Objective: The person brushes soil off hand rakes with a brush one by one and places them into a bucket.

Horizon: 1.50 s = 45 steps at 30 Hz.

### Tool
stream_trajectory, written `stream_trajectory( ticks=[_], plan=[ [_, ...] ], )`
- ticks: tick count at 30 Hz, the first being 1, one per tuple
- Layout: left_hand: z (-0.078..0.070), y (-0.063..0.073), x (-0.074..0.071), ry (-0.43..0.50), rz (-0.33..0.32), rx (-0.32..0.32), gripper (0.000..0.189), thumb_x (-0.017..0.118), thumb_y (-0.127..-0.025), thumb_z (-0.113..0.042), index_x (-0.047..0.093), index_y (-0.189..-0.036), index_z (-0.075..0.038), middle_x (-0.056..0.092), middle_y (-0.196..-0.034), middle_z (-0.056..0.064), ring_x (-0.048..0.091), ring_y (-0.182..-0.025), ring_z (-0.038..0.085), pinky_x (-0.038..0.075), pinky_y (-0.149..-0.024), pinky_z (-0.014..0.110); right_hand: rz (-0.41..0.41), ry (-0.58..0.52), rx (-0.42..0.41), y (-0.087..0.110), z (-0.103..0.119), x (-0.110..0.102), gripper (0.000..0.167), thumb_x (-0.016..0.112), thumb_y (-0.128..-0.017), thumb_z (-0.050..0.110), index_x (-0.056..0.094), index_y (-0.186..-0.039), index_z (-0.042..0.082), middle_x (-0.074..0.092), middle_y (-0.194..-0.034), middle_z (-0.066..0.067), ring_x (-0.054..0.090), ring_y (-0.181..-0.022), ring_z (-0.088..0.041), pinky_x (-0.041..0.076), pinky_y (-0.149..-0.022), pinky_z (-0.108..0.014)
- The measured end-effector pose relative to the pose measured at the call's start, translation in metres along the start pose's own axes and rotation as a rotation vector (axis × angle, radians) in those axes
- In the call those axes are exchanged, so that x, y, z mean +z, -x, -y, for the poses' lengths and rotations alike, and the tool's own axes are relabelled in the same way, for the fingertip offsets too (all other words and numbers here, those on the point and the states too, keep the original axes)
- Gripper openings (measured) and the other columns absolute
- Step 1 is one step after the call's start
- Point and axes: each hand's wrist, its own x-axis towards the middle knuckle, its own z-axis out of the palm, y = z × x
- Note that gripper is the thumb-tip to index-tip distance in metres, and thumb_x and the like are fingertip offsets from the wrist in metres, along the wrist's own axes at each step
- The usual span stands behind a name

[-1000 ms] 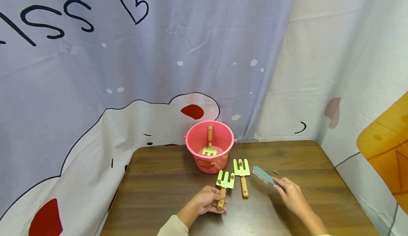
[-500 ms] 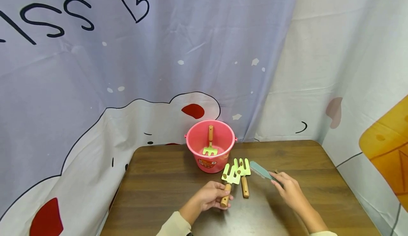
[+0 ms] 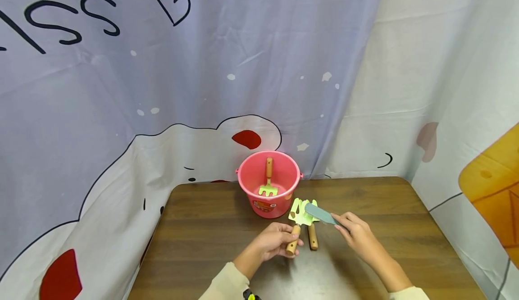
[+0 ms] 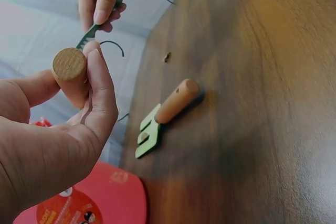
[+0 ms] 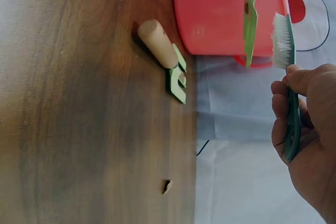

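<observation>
My left hand (image 3: 272, 242) grips the wooden handle of a small hand fork (image 3: 298, 219), its light green tines pointing away with a brown fleck on them. In my right hand (image 3: 357, 234) is a green brush (image 3: 320, 212), held by its handle. Its white bristles (image 5: 281, 40) face the raised fork's head, a small gap between them in the right wrist view. A second hand fork (image 4: 177, 100) lies on the table below, its head partly hidden in the head view by the raised fork and brush.
Behind the forks stands a pink bucket (image 3: 279, 209), with a small green rake (image 3: 268, 190) leaning inside. A brown bit (image 5: 167, 186) lies on the wooden table (image 3: 202, 232). A printed curtain (image 3: 284, 65) hangs along the table's back edge.
My left hand has moved right and away from me with the fork, now overlapping the lying fork. My right hand has brought the brush left, over the raised fork's head.
</observation>
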Motion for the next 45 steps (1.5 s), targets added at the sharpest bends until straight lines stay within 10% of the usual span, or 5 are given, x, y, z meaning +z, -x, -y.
stream_trajectory(
  ticks=[45],
  plan=[
    [-0.013, 0.003, 0.024, 0.02, -0.008, 0.052, 0.027, 0.059, -0.102, -0.006, 0.057, -0.125, 0.009, 0.075, -0.097, 0.014, 0.069, -0.063, 0.014, 0.059, -0.063, 0.027, 0.062, 0.218, -0.017, -0.034, -0.01, 0.002, 0.035, 0.08, -0.083, -0.003, 0.074, -0.118, -0.002, 0.066, -0.091, -0.007, 0.059, -0.081, -0.019, 0.055, -0.065, -0.032]
  ],
)
